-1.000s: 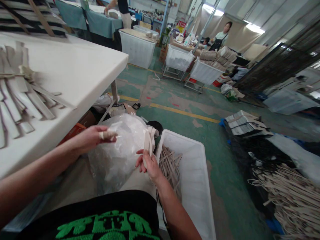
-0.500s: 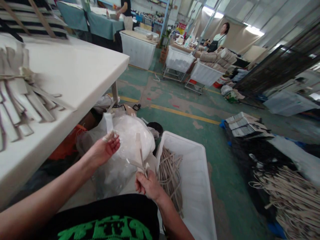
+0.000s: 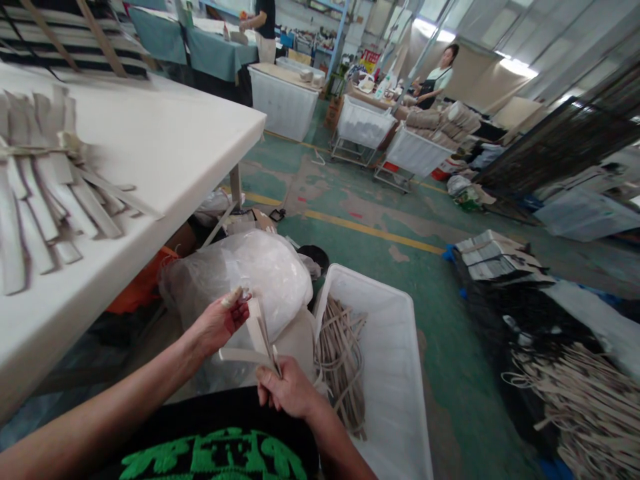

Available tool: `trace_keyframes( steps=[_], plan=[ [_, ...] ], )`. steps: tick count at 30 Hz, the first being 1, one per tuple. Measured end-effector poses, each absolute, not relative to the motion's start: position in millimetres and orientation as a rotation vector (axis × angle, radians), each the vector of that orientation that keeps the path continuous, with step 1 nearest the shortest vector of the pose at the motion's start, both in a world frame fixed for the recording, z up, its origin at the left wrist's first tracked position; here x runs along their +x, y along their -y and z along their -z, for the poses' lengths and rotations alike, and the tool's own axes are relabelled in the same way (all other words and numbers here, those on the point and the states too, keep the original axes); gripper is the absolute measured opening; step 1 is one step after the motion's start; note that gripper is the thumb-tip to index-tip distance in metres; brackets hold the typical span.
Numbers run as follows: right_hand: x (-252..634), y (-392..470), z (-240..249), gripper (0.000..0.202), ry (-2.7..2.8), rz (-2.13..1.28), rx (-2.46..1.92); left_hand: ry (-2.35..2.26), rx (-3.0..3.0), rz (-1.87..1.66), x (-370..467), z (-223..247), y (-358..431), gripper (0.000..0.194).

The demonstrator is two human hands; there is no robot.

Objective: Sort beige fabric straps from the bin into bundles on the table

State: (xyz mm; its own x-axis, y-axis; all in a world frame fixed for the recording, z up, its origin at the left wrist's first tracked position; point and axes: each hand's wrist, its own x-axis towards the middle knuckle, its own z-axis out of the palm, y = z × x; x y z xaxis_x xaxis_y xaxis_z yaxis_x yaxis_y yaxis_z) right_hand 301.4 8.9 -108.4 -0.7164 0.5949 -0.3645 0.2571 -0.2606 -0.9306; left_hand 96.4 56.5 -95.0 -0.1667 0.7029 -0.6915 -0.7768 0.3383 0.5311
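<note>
In the head view, my right hand (image 3: 290,387) is closed around the lower end of a few beige fabric strips (image 3: 259,327), one of which sticks out to the left. My left hand (image 3: 223,323) is just left of the strips' upper ends, thumb and fingers pinched on a thin translucent strip (image 3: 237,272) that looks like clear tape. The thumb has a pale wrapping. Behind both hands lies a large clear plastic bag (image 3: 275,267) with white contents. To the right, a white plastic bin (image 3: 390,360) contains many long beige straps (image 3: 343,367).
At left stands a white table (image 3: 165,140) with a tied bundle of beige strips (image 3: 50,180). More straps (image 3: 595,413) lie in a heap at far right. Farther back, two people work near white carts (image 3: 363,123). Green floor (image 3: 380,267) shows beyond the bin.
My left hand has moved right and down, close to the strips' upper ends. My right hand has shifted slightly left and down, still gripping the strips. The view has shifted slightly.
</note>
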Motion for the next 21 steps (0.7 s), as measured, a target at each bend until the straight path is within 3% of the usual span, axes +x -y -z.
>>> trace_keyframes(
  steps=[21],
  plan=[
    [298.4, -10.1, 113.0, 0.054, 1.784, -2.029, -1.091, -1.132, -0.059, -1.23, 97.1, 89.0, -54.8, 0.028]
  ],
)
